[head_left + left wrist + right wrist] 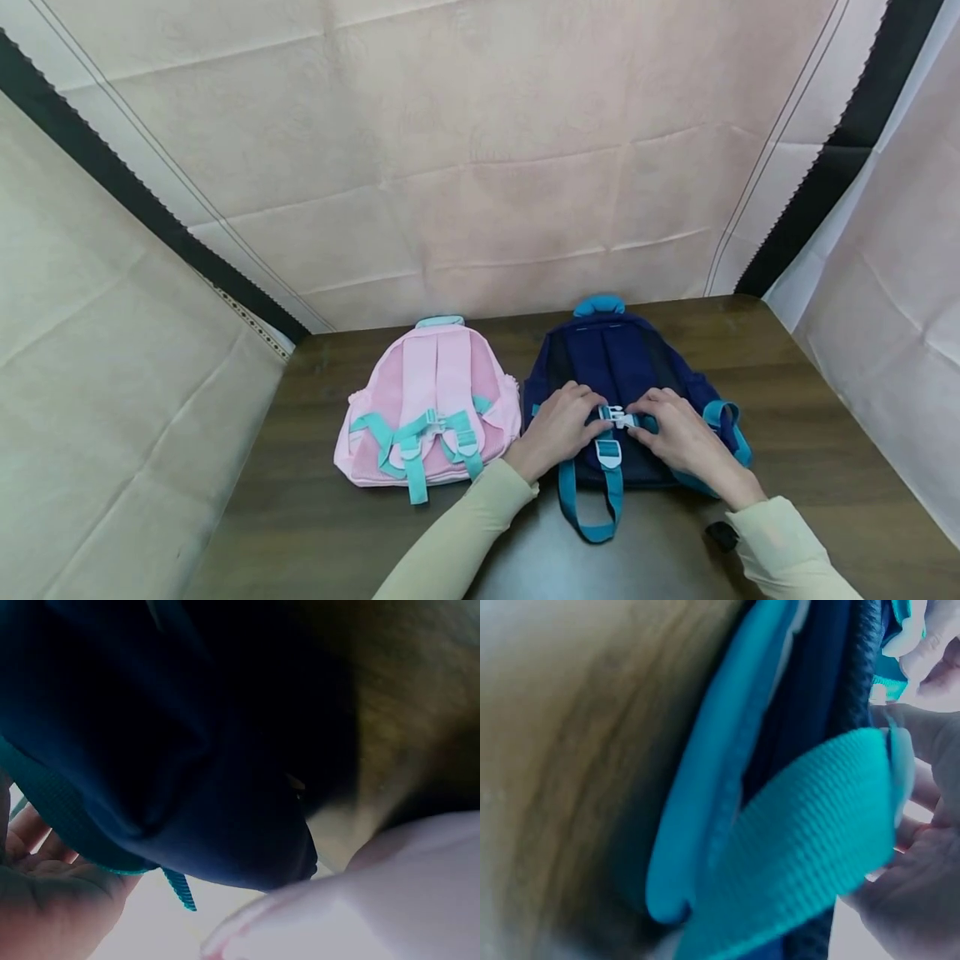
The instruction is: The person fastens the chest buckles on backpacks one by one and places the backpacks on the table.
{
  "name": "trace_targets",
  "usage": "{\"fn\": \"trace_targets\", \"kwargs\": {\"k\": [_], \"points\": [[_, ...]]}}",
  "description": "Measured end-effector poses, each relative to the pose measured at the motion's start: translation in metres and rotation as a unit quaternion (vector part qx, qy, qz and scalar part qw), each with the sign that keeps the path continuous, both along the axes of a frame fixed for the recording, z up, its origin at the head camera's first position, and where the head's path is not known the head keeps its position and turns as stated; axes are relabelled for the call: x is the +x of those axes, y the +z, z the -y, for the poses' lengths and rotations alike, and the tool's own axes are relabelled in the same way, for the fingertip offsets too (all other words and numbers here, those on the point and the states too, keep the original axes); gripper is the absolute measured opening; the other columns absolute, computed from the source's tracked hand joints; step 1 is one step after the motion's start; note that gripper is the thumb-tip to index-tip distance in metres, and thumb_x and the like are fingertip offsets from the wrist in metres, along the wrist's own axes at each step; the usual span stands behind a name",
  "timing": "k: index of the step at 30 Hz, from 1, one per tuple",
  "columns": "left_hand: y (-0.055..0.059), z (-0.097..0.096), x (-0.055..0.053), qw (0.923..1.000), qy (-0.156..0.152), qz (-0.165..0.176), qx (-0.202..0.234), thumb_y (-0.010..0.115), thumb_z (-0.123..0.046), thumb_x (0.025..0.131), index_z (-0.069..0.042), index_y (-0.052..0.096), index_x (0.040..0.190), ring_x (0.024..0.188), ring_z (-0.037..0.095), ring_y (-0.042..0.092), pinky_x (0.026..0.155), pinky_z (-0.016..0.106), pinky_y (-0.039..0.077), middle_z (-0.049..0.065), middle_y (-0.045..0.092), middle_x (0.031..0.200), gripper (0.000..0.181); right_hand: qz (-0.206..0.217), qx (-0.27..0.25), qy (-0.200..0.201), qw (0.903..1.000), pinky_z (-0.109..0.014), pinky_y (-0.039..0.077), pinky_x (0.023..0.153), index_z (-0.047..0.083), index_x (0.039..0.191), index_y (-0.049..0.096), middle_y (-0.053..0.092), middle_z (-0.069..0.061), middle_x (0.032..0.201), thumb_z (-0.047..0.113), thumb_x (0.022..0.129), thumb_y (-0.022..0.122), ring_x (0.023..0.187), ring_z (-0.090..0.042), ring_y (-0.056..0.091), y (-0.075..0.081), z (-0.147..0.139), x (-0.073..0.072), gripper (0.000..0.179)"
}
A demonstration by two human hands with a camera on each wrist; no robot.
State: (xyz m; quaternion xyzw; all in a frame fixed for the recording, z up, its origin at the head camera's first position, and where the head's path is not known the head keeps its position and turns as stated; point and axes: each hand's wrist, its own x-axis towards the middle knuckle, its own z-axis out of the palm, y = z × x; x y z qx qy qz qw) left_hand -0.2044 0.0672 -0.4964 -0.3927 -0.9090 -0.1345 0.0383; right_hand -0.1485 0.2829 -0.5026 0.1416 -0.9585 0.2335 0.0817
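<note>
Sleeves [468, 529] (head-view only), hands [562, 423] on buckle [618, 417]

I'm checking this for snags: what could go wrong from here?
The white buckle is held between the left grip and right grip, so its halves might slip or misalign. Both grips are close enough that skin could get nipped. The left grip also works close to the pink bag and might nudge it.

Left sleeve [453, 537]: long, pale yellow-green, plain fabric, ends in creased cuff [516, 490] at wrist. Right sleeve [798, 554]: same colour, cuff looks folded. Small black rounded piece [722, 536] beside right cuff, can't tell what. Left hand [562, 422], right hand [678, 433] bare.
</note>
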Motion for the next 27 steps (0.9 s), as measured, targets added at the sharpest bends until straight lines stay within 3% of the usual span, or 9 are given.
{"fn": "trace_targets", "kwargs": {"k": [6, 12, 19, 22, 27], "points": [[0.0, 0.002, -0.001, 0.9998, 0.01, 0.015, 0.01, 0.07, -0.038, 0.108, -0.016, 0.078, 0.129, 0.107, 0.013, 0.065, 0.097, 0.02, 0.057, -0.001, 0.079, 0.123, 0.032, 0.006, -0.023, -0.007, 0.9997, -0.048, 0.059, 0.083, 0.004, 0.11, 0.082, 0.075, -0.009, 0.105, 0.008, 0.09, 0.087, 0.095, -0.025, 0.066, 0.008, -0.005, 0.001, 0.021], [-0.005, 0.002, -0.004, 0.9997, 0.004, 0.02, 0.012, 0.069, -0.039, 0.108, -0.016, 0.078, 0.13, 0.108, 0.014, 0.065, 0.098, 0.021, 0.056, -0.001, 0.078, 0.123, 0.032, 0.006, -0.034, -0.007, 0.9994, -0.043, 0.058, 0.082, 0.005, 0.111, 0.082, 0.075, -0.008, 0.106, 0.007, 0.092, 0.086, 0.094, -0.023, 0.066, 0.009, -0.007, 0.002, 0.02], [-0.052, -0.008, -0.026, 0.9995, -0.007, 0.0, 0.029, 0.067, -0.043, 0.109, -0.021, 0.077, 0.128, 0.109, 0.011, 0.064, 0.099, 0.025, 0.057, -0.006, 0.077, 0.121, 0.031, 0.008, -0.036, -0.003, 0.9993, -0.039, 0.058, 0.082, 0.005, 0.113, 0.082, 0.075, -0.007, 0.107, 0.007, 0.092, 0.086, 0.094, -0.021, 0.064, 0.01, -0.006, 0.002, 0.021], [-0.052, -0.01, -0.027, 0.9995, -0.009, 0.001, 0.032, 0.067, -0.045, 0.108, -0.022, 0.078, 0.128, 0.108, 0.01, 0.064, 0.1, 0.023, 0.056, -0.007, 0.077, 0.12, 0.032, 0.006, -0.035, -0.001, 0.9994, -0.037, 0.057, 0.08, 0.004, 0.113, 0.081, 0.075, -0.007, 0.106, 0.006, 0.092, 0.085, 0.093, -0.02, 0.064, 0.011, -0.006, 0.002, 0.021], [-0.039, -0.01, -0.021, 0.9992, -0.017, -0.01, 0.034, 0.071, -0.041, 0.106, -0.019, 0.079, 0.124, 0.105, 0.011, 0.065, 0.097, 0.022, 0.057, -0.005, 0.078, 0.116, 0.029, 0.004, -0.037, 0.005, 0.9993, -0.03, 0.057, 0.075, 0.002, 0.114, 0.081, 0.073, -0.008, 0.105, 0.002, 0.093, 0.083, 0.088, -0.016, 0.063, 0.012, -0.006, 0.001, 0.021]]}}
